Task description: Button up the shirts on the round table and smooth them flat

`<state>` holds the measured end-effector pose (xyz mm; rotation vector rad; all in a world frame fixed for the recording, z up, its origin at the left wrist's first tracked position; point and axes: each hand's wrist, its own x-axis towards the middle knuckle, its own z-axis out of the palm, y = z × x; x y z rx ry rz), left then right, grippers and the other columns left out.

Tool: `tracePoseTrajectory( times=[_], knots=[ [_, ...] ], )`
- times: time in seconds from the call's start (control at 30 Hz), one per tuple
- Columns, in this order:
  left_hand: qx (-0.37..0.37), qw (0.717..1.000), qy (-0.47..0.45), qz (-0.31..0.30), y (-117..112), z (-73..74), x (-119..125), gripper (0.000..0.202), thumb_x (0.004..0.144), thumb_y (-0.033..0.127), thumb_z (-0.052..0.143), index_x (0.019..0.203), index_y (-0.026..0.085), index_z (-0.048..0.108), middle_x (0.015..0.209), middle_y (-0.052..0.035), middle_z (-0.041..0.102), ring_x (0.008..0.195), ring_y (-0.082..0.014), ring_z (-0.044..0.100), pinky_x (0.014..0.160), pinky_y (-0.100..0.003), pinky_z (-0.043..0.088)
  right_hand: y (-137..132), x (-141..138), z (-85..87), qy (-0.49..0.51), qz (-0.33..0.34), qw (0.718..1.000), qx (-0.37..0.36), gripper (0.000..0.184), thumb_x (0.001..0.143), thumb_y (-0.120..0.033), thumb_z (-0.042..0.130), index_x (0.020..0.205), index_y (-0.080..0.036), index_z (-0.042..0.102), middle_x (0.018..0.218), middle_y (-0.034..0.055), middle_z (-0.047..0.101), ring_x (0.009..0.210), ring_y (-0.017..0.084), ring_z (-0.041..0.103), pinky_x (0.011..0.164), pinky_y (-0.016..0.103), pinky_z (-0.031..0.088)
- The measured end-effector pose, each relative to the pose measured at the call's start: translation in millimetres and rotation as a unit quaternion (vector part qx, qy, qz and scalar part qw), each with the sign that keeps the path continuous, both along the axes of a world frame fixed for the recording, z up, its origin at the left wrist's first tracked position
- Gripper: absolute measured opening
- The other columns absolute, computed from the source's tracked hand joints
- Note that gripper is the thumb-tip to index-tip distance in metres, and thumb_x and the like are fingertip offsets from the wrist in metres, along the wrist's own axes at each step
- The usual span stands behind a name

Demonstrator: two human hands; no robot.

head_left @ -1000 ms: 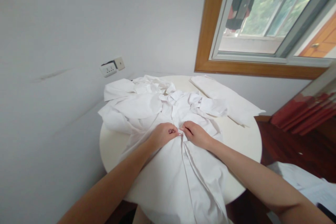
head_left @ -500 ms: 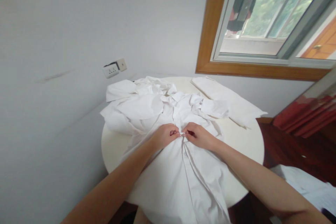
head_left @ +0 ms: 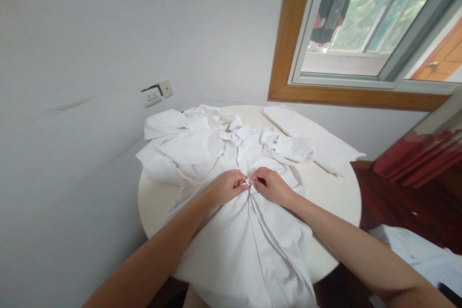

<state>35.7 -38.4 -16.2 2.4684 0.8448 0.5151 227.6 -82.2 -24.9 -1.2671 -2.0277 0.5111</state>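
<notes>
A white shirt [head_left: 249, 245] lies spread over a round cream table [head_left: 332, 192], its lower part hanging off the near edge. My left hand [head_left: 225, 186] and my right hand [head_left: 271, 185] meet at the shirt's front opening, fingertips almost touching. Both are closed in a pinch on the fabric edges where the two front panels join. The collar and sleeves lie crumpled toward the wall behind my hands.
A folded white cloth [head_left: 310, 137] lies at the table's back right. A wall socket [head_left: 153, 95] sits on the grey wall to the left. A wood-framed window [head_left: 346, 91] is above right, dark red wooden floor [head_left: 397, 202] to the right.
My hands have drawn slightly closer together at the shirt front, bunching the fabric between the fingertips. The view shifted a little.
</notes>
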Motion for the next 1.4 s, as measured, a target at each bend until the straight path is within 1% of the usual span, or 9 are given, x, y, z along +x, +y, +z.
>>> tracePoseTrajectory(
  times=[0.1,0.27,0.4,0.5,0.63,0.77,0.9,1.17,1.4],
  knots=[
    [-0.006,1.0,-0.012,-0.003,2,-3.5,-1,0.018,0.084,0.029,0.053,0.074,0.016,0.059,0.067,0.0023,0.05,0.063,-0.0107,0.045,0.06,-0.022,0.033,-1,0,2.1,-0.002,-0.001,1.0,-0.004,0.016,0.079,-0.006,0.053,0.078,-0.017,0.064,0.075,0.0018,0.061,0.072,0.013,0.055,0.068,0.024,0.041],
    [0.002,1.0,-0.017,-0.005,2,-3.2,0,0.018,0.086,0.027,0.05,0.077,0.016,0.061,0.067,0.002,0.051,0.064,-0.0108,0.046,0.06,-0.022,0.034,-2,0,0.5,0.001,-0.002,1.0,0.007,0.016,0.079,-0.005,0.051,0.081,-0.016,0.063,0.076,0.002,0.059,0.075,0.013,0.054,0.069,0.024,0.041],
    [0.004,1.0,-0.027,-0.001,3,-5.6,0,0.02,0.088,0.026,0.046,0.082,0.016,0.063,0.072,0.0,0.057,0.068,-0.012,0.05,0.064,-0.023,0.038,-3,-1,-0.5,-0.01,-0.006,1.0,0.004,0.012,0.081,-0.011,0.054,0.088,-0.016,0.062,0.078,0.002,0.056,0.072,0.013,0.052,0.068,0.024,0.041],
    [-0.005,0.999,-0.037,-0.004,6,-8.3,-1,0.023,0.089,0.027,0.045,0.083,0.016,0.064,0.077,-0.0016,0.062,0.073,-0.0128,0.054,0.069,-0.023,0.04,-5,-1,2.4,-0.029,0.018,0.999,-0.002,0.014,0.08,-0.014,0.056,0.092,-0.017,0.062,0.079,0.0014,0.054,0.069,0.012,0.051,0.066,0.024,0.04],
    [-0.011,0.999,-0.032,0.003,6,-7.3,0,0.029,0.09,0.029,0.042,0.079,0.016,0.065,0.075,-0.0016,0.062,0.071,-0.0126,0.054,0.069,-0.024,0.04,-6,-2,5.6,-0.06,0.032,0.997,0.022,0.001,0.079,-0.017,0.059,0.079,-0.017,0.06,0.074,0.0004,0.051,0.072,0.013,0.049,0.066,0.024,0.039],
    [-0.007,1.0,-0.019,0.014,4,-3.6,2,0.03,0.09,0.03,0.042,0.076,0.016,0.063,0.072,-0.0008,0.06,0.069,-0.0125,0.052,0.066,-0.023,0.039,-7,-4,4.3,-0.072,0.016,0.997,0.028,0.004,0.079,-0.016,0.058,0.075,-0.017,0.058,0.072,-0.0003,0.05,0.07,0.013,0.048,0.065,0.023,0.038],
    [-0.004,1.0,-0.019,0.018,4,-3.6,3,0.031,0.09,0.032,0.041,0.073,0.016,0.061,0.069,0.0002,0.057,0.066,-0.012,0.05,0.063,-0.023,0.037,-7,-6,3.5,-0.081,0.01,0.996,0.03,0.007,0.08,-0.016,0.057,0.073,-0.016,0.057,0.071,-0.0006,0.05,0.07,0.012,0.048,0.065,0.023,0.038],
    [0.006,1.0,-0.022,0.002,5,-4.7,1,0.029,0.09,0.03,0.04,0.071,0.016,0.058,0.066,0.0014,0.053,0.065,-0.0118,0.048,0.061,-0.023,0.036,-10,-3,8.5,-0.085,0.028,0.996,0.024,0.014,0.085,-0.014,0.05,0.077,-0.017,0.06,0.078,0.0012,0.054,0.071,0.012,0.051,0.065,0.023,0.038],
    [-0.026,0.999,-0.025,-0.026,7,-5.5,-1,0.017,0.084,0.031,0.053,0.083,0.018,0.064,0.067,0.0025,0.055,0.061,-0.0102,0.047,0.059,-0.022,0.035,-5,-1,7.1,-0.102,-0.007,0.995,0.005,0.013,0.08,-0.016,0.056,0.068,-0.017,0.055,0.07,-0.0011,0.049,0.067,0.011,0.048,0.062,0.022,0.036]
  ],
)
